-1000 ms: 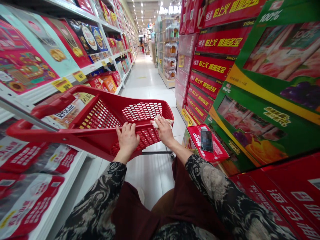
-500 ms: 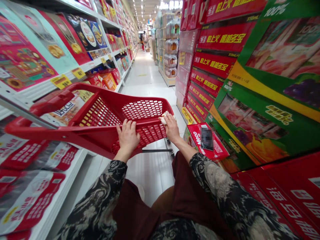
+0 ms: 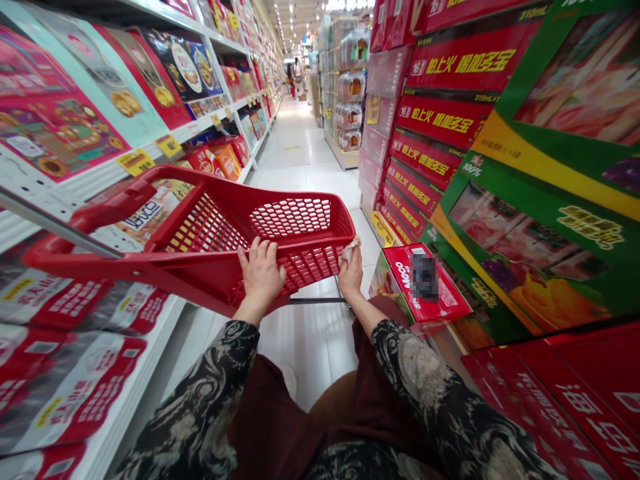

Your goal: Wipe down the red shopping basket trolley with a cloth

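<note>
A red plastic shopping cart [image 3: 215, 260] with perforated walls stands at an angle in front of my knees, and I see nothing in its main basket. My left hand [image 3: 263, 270] grips the near rim at mid-length, its fingers bent over the top edge. At the cart's right end, my right hand [image 3: 351, 270] pinches a crumpled white wipe [image 3: 353, 248] against the outside of the near wall, close to the corner. Whether the wipe is paper or cloth I cannot tell.
Shelves with boxed goods [image 3: 165, 73] line the left side. Stacked red drink cartons [image 3: 440, 120] and green juice boxes [image 3: 540, 227] rise on the right. A phone [image 3: 425, 277], partly pixelated, lies on a red box [image 3: 450, 297]. White tiled floor [image 3: 295, 160] runs ahead.
My right hand with the wipe has moved from the top of the rim down over the outside of the corner. The left hand keeps its hold on the rim. The view has shifted slightly.
</note>
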Action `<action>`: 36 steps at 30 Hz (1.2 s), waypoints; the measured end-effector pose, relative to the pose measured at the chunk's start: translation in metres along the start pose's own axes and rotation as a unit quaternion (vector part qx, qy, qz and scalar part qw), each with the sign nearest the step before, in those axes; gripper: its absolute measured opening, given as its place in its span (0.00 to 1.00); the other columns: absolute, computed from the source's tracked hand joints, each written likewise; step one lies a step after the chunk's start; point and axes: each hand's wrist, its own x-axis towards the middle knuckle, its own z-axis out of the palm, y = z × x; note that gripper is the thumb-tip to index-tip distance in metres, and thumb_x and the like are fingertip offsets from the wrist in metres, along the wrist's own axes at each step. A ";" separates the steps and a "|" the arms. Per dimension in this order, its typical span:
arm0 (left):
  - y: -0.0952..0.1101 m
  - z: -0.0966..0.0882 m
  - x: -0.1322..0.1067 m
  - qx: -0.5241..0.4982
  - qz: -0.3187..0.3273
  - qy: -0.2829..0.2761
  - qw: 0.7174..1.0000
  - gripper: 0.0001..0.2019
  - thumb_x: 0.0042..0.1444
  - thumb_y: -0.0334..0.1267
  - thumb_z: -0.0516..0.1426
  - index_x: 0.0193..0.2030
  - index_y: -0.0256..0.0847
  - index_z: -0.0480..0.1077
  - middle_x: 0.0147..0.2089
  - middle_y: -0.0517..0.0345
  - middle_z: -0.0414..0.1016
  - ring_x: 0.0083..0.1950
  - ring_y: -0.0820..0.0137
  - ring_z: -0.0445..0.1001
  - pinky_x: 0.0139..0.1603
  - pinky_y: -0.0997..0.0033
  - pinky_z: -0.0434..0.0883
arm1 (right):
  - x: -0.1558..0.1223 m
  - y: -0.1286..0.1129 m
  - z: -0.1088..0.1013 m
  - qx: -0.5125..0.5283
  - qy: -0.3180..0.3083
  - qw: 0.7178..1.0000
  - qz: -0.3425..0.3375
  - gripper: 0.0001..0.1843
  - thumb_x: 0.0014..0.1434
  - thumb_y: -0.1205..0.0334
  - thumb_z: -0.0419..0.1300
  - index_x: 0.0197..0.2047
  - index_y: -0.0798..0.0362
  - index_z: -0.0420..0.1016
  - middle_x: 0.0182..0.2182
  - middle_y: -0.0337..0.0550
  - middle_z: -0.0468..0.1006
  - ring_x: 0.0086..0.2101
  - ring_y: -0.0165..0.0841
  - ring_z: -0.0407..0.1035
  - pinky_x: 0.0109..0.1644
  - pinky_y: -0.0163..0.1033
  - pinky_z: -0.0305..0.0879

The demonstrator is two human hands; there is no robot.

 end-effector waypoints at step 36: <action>-0.008 -0.008 0.006 -0.027 -0.013 -0.033 0.999 0.30 0.51 0.38 0.53 0.62 0.33 0.59 0.67 0.39 0.58 0.71 0.53 0.46 0.68 0.39 0.36 | -0.028 -0.050 -0.031 -0.004 -0.258 0.954 -0.154 0.25 0.47 0.77 0.51 0.46 0.53 0.76 0.53 0.46 0.73 0.54 0.34 0.67 0.61 0.41 0.62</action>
